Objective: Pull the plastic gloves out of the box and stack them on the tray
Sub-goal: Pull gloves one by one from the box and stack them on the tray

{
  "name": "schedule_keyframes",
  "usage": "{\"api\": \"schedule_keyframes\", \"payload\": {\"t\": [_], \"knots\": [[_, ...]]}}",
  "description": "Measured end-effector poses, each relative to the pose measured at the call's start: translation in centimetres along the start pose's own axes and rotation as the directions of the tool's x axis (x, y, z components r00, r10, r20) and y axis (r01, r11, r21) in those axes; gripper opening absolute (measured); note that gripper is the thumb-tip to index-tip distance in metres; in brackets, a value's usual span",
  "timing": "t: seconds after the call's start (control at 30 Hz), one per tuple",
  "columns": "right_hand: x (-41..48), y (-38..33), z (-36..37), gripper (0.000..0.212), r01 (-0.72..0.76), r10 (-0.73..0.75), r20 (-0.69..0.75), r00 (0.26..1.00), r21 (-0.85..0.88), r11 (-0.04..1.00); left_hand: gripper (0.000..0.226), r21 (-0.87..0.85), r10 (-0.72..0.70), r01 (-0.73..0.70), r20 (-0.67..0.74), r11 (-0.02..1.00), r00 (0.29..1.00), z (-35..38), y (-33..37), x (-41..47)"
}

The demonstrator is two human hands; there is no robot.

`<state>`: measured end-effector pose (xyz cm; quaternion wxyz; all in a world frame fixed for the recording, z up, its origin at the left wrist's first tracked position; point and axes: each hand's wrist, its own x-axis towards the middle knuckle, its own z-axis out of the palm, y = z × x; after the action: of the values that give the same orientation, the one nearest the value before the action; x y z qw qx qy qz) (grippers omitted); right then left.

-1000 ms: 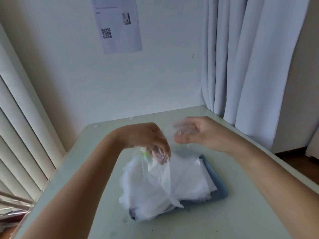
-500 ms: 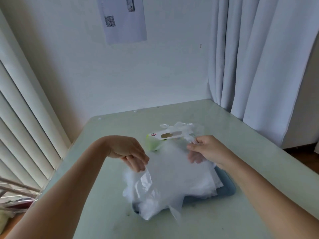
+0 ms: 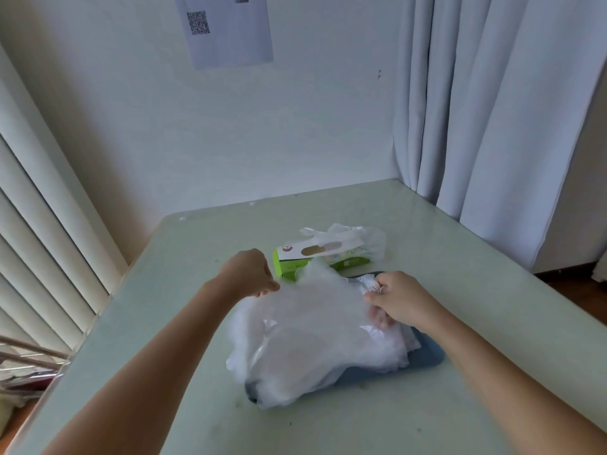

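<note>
**Spreading a plastic glove over the stack on the tray**

Holding the top glove [image 3: 312, 300] between them, both hands are above the far edge of the pile of gloves [image 3: 328, 362]. Clock directions are read from the middle of the pile, with 12 o'clock pointing away from the person.

The left hand [image 3: 249, 274] is at 10 o'clock. Its fingers are curled downward and its fingertips pinch the left edge of the clear film. The right hand [image 3: 399, 302] is at 2 o'clock. Its thumb and fingers are closed on a bunched corner of the same film, and the other fingers show faintly through the plastic.

The pile is a loose, crumpled white mound that covers most of the blue-grey tray [image 3: 427, 356]. Only the tray's right-hand rim and a small near corner at 7 o'clock remain visible.

The green-and-white box [image 3: 295, 266] lies on the table [image 3: 157, 339] at 12 o'clock, just beyond the pile, with its oval slot facing up. One more clear glove [image 3: 358, 236] puffs out of the box top.

On the wall at 12 o'clock hangs a sheet of paper [image 3: 230, 31] with a square code printed on it. A pale curtain [image 3: 492, 110] hangs at 2 o'clock, and slatted blinds [image 3: 42, 241] stand at 9 o'clock.
</note>
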<state>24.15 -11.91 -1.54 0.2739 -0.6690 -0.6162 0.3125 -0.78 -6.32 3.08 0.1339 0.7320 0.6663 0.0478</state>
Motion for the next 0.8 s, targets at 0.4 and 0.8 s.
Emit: {"api": "schedule_keyframes", "payload": {"t": [0.4, 0.8], "knots": [[0.4, 1.0, -0.3, 0.015, 0.067, -0.092, -0.105, 0.990, -0.217, 0.974, 0.058, 0.191, 0.370, -0.414, 0.228, 0.890, 0.901, 8.8, 5.0, -7.2], [-1.0, 0.8, 3.4, 0.070, 0.441, -0.175, 0.488, 0.855, -0.509, 0.739, 0.057, 0.250, 0.222, -0.277, 0.225, 0.928, 0.949, 9.6, 2.5, -6.7]]}}
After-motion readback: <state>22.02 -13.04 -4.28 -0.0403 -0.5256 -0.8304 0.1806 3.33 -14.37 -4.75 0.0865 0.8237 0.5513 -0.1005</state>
